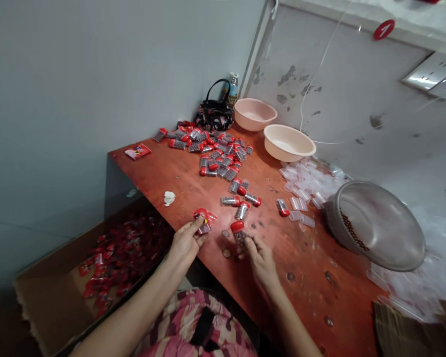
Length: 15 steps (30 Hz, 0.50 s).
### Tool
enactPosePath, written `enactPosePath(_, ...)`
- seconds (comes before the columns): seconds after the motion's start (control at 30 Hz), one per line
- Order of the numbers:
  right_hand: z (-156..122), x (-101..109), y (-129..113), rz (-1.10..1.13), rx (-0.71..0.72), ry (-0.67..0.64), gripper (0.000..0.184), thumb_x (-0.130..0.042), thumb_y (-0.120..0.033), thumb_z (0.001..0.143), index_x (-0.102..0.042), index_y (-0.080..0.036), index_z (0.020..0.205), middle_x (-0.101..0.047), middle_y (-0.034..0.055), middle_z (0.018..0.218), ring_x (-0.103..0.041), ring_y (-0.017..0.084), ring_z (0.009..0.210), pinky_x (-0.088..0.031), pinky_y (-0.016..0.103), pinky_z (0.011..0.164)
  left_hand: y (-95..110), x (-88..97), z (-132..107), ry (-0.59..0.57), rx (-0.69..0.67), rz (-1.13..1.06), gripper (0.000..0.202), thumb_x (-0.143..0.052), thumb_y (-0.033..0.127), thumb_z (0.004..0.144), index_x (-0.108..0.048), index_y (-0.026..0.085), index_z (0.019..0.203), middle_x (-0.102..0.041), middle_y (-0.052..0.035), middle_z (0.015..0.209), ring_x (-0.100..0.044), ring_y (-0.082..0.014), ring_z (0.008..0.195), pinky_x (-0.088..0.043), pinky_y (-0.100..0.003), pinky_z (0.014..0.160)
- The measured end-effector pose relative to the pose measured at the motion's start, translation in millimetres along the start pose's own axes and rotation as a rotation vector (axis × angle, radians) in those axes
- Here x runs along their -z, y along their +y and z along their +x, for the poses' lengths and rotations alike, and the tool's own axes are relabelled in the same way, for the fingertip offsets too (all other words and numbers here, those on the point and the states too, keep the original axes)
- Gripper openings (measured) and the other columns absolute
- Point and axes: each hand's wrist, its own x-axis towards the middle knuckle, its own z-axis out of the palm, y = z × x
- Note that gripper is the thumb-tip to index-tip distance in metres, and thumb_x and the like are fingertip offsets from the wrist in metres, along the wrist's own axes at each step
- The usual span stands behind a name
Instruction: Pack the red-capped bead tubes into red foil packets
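My left hand (186, 243) pinches a small red printed packet (206, 218) at the table's near edge. In my right hand (260, 258) is a clear plastic tube with a red cap (238, 232), filled with small dark balls; its cap points away from me. Several more filled tubes (242, 210) lie just beyond it, and a larger heap of them (219, 151) spreads toward the back. Between the heap and the wall lies another red packet (138, 151), flat near the table's left corner.
A metal bowl (379, 223) with brown balls leans at the right beside empty clear tubes (301, 188). Two plastic basins (288, 144) and a black handbag (213, 115) stand at the back. Below left, a cardboard box (46, 307) holds many red packets. Crumpled white tissue (169, 198) lies left.
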Motion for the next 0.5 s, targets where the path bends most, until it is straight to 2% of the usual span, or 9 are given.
enactPosePath(0.07,-13,-21,-13,0.247,-0.059,-0.01,0.027,-0.04,-0.034,0.086,-0.058,-0.018,0.098,-0.062,0.0023,0.07,-0.058,0.016,0.058,-0.05,0.029,0.055,-1,-3.6,0,0.016,0.008,-0.091,0.005,-0.063,0.013,0.07,-0.06,0.013,0.066,-0.063,-0.0011,0.061,-0.06,-0.0105,0.055,-0.053,-0.024,0.056)
enactPosePath(0.13,-23,-39,-23,0.326,-0.081,0.007,0.026,-0.044,-0.034,0.084,-0.058,-0.017,0.099,-0.062,0.0027,0.072,-0.059,0.016,0.061,-0.051,0.028,0.056,-1,-7.5,-1,0.01,0.026,-0.149,0.003,-0.061,0.012,0.072,-0.06,0.014,0.07,-0.065,-0.002,0.067,-0.062,-0.0116,0.059,-0.054,-0.026,0.059)
enactPosePath(0.27,-30,-57,-26,0.27,-0.06,0.055,0.026,-0.047,-0.032,0.083,-0.058,-0.018,0.103,-0.064,0.0034,0.08,-0.059,0.014,0.061,-0.051,0.027,0.059,-3,-13.9,-2,-0.014,0.049,-0.186,0.005,-0.059,0.011,0.074,-0.06,0.014,0.07,-0.065,-0.0023,0.064,-0.061,-0.0112,0.056,-0.053,-0.023,0.054)
enactPosePath(0.5,-27,-63,-20,0.195,-0.028,0.085,0.028,-0.045,-0.03,0.084,-0.057,-0.018,0.106,-0.064,0.0046,0.086,-0.06,0.014,0.063,-0.051,0.027,0.061,-11,-19.0,-8,-0.086,0.012,-0.191,0.005,-0.065,0.013,0.068,-0.06,0.013,0.07,-0.064,-0.0008,0.062,-0.059,-0.0097,0.054,-0.05,-0.02,0.054)
